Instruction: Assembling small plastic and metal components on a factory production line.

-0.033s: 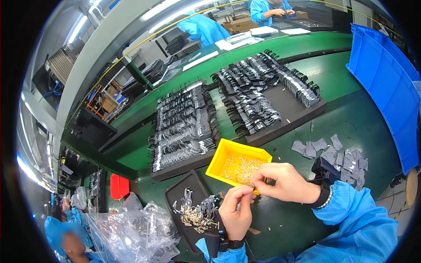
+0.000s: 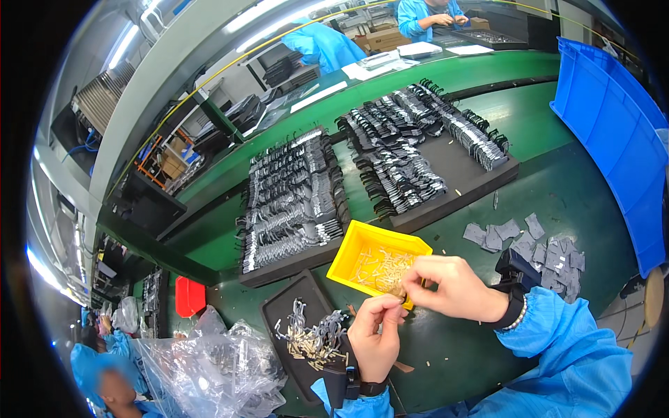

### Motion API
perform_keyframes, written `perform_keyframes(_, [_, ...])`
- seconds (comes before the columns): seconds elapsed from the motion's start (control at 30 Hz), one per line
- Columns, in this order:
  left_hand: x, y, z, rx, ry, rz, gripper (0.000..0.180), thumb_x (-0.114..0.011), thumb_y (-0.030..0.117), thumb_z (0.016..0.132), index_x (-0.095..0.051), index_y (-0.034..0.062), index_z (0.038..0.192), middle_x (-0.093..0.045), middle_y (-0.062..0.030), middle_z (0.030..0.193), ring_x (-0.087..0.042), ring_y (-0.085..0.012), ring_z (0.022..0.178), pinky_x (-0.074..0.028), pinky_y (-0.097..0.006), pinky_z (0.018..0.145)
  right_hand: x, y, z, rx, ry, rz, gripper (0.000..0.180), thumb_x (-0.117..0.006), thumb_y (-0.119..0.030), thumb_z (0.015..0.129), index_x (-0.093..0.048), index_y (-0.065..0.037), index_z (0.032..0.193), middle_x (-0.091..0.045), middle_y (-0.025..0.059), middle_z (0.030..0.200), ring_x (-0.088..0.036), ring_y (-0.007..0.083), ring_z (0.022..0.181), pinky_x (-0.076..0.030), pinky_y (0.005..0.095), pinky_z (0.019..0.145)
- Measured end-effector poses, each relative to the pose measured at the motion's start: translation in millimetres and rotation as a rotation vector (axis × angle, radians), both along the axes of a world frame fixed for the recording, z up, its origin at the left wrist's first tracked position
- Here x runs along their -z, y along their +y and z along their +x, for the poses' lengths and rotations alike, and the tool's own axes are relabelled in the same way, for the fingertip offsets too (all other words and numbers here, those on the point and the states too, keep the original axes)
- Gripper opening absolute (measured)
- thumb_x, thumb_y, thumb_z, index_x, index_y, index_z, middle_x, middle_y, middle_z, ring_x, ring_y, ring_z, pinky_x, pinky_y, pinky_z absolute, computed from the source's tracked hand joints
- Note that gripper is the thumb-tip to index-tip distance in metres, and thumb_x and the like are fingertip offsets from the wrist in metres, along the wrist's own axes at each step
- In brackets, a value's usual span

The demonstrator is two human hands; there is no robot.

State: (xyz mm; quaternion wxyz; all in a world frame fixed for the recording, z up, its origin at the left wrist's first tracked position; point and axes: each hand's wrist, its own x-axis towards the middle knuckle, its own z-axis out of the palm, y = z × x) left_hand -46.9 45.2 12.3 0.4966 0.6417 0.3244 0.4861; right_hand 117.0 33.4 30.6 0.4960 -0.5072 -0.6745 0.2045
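Observation:
My left hand (image 2: 377,334) and my right hand (image 2: 453,289) meet at the near right rim of a yellow bin (image 2: 343,261). Both are closed in a pinch, fingertips almost touching. Whatever sits between them is too small and too covered to name. Inside the bin lie many small, thin, pale gold pieces (image 2: 382,268). Beside my left hand is a black tray (image 2: 289,306) holding a heap of small gold-ended parts with grey strips (image 2: 313,341).
Two dark foam trays (image 2: 254,277) (image 2: 481,182) farther back carry dense rows of black and grey parts. Flat grey pieces (image 2: 557,261) lie scattered at right, near a blue crate (image 2: 606,139). Clear plastic bags (image 2: 223,366) and a red bin (image 2: 189,296) stand left. Other people work beyond.
My right hand's fingers have shifted very slightly at the bin's rim. Everything else looks the same.

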Motion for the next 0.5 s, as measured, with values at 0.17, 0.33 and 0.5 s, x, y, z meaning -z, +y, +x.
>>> perform_keyframes(0.17, [-9.5,6.0,-2.8,0.074,-0.072,-0.218,0.024,-0.053,-0.005,0.085,-0.048,-0.0029,0.109,-0.059,-0.0116,0.097,-0.06,-0.0146,0.077,-0.049,-0.024,0.071,12.9,12.7,10.1,0.215,-0.012,-0.033,0.008,-0.062,-0.013,0.076,-0.06,-0.005,0.078,-0.06,0.0068,0.071,-0.062,0.0212,0.065,-0.049,0.03,0.056])
perform_keyframes(0.33, [-17.1,6.3,0.0,0.108,-0.178,-0.374,0.029,-0.055,-0.005,0.084,-0.047,-0.0032,0.112,-0.059,-0.0129,0.099,-0.062,-0.0175,0.08,-0.051,-0.027,0.075,26.2,16.0,12.9,0.223,-0.211,0.035,0.005,-0.061,-0.012,0.078,-0.063,-0.008,0.08,-0.061,0.0079,0.073,-0.062,0.0228,0.065,-0.049,0.0288,0.059])
perform_keyframes(0.5, [-9.9,9.5,-5.4,0.142,-0.156,-0.413,0.031,-0.055,-0.003,0.085,-0.045,-0.0035,0.114,-0.059,-0.0145,0.097,-0.063,-0.0208,0.083,-0.052,-0.028,0.076,14.9,16.2,8.5,0.218,-0.066,0.203,0.008,-0.063,-0.01,0.076,-0.063,-0.008,0.083,-0.061,0.0076,0.076,-0.06,0.0242,0.067,-0.048,0.0301,0.059])
